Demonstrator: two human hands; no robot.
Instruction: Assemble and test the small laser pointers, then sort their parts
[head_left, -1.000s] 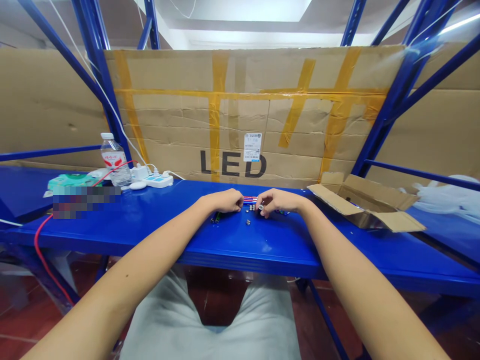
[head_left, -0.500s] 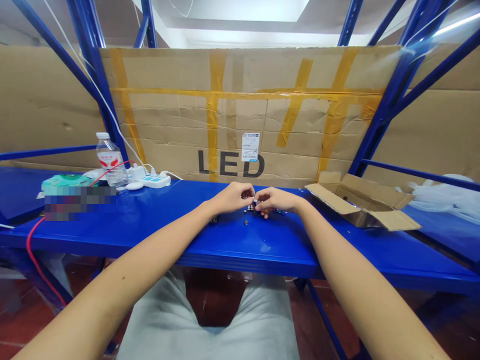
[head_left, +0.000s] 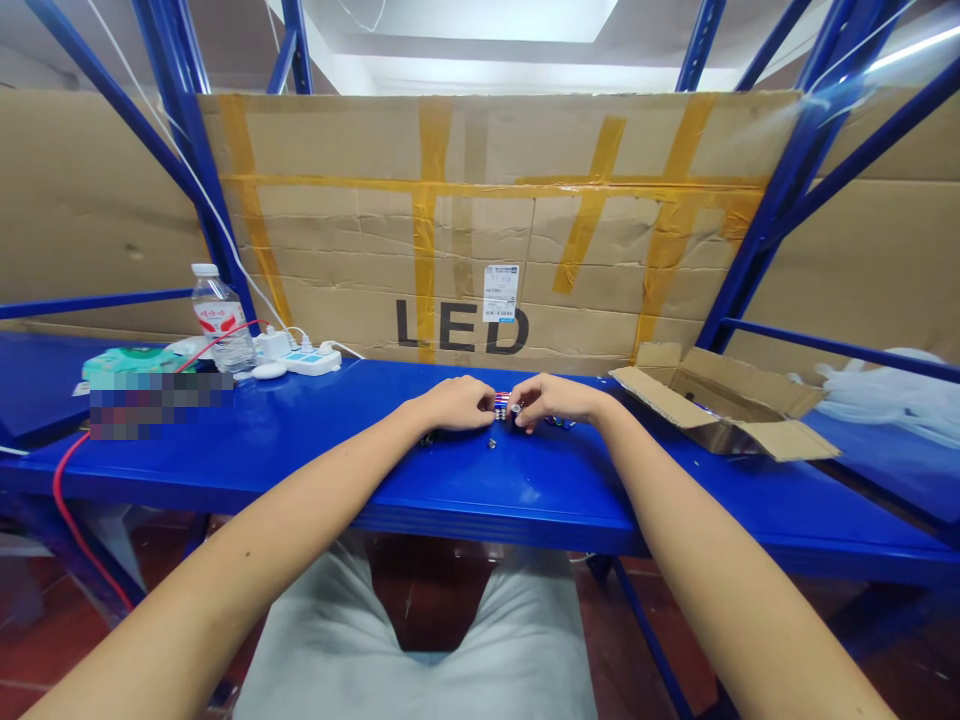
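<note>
My right hand (head_left: 546, 399) is closed in a pinch round a small dark cylinder (head_left: 516, 409), whose silvery round end faces me. Just left of it, my left hand (head_left: 459, 402) rests low over the table with its fingers curled and their tips together. Whatever those tips may hold is too small to make out. Between the hands lie several small red and blue cylinders (head_left: 503, 398), with small silvery pieces (head_left: 501, 413) in front of them. One loose metal piece (head_left: 492, 443) sits nearer to me. Shiny bluish items (head_left: 559, 423) are partly hidden behind my right hand.
An open cardboard box (head_left: 705, 400) stands to the right on the blue table (head_left: 487, 490). At the left are a water bottle (head_left: 223, 320), a white power strip (head_left: 311, 360), a green packet (head_left: 131, 365) and a red cable (head_left: 64, 500). A large cardboard sheet (head_left: 337, 240) closes off the back.
My left hand has moved down and slightly left, away from the cylinder in my right hand. That cylinder has tipped so its end faces me. The red and blue cylinders have come into sight.
</note>
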